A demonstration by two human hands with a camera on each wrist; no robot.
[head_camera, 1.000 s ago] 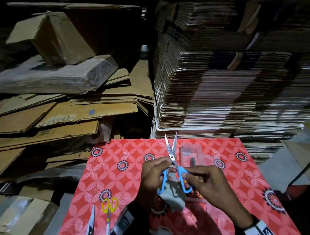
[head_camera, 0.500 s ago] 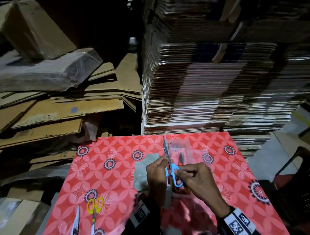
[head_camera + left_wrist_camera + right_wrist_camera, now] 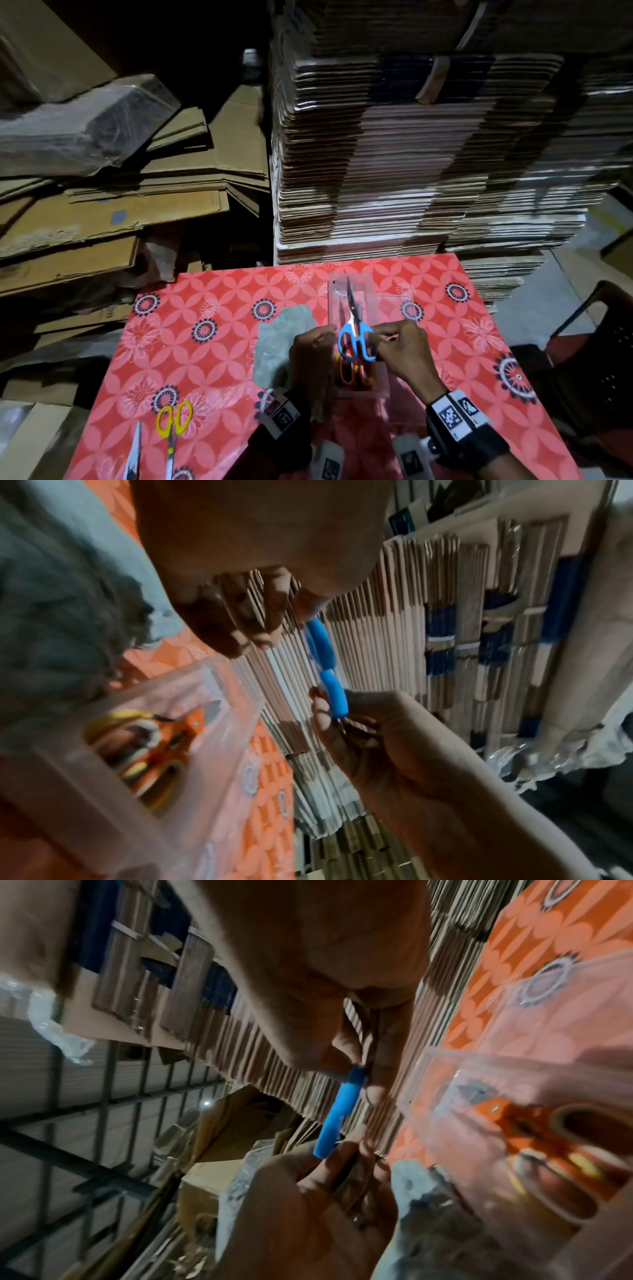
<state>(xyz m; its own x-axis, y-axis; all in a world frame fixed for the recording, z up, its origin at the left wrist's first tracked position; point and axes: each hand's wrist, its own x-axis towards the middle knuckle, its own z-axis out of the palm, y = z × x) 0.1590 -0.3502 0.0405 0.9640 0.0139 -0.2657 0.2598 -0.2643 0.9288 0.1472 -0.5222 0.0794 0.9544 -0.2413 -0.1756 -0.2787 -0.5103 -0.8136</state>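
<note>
near left: yellow-handled steel scissors (image 3: pixel 171 442) on red patterned tablecloth (image 3: pixel 222 370) | mid: left hand (image 3: pixel 310 356), right hand (image 3: pixel 406 356) each pinching one loop of blue-handled steel scissors (image 3: pixel 354 323) | change: blades spread earlier, now closed, above clear plastic box (image 3: pixel 364 286) | meaning: probably ready to stow | far: flattened-cardboard stack (image 3: pixel 411 178)

The head view looks forward and down from above the blue scissors (image 3: pixel 356 342), taking in the tabletop (image 3: pixel 205 359) around them and the cardboard stack (image 3: pixel 428 171) beyond. Each wrist view sits very close beside the blue scissors, one on either side, facing inward. All three views share them.
</note>
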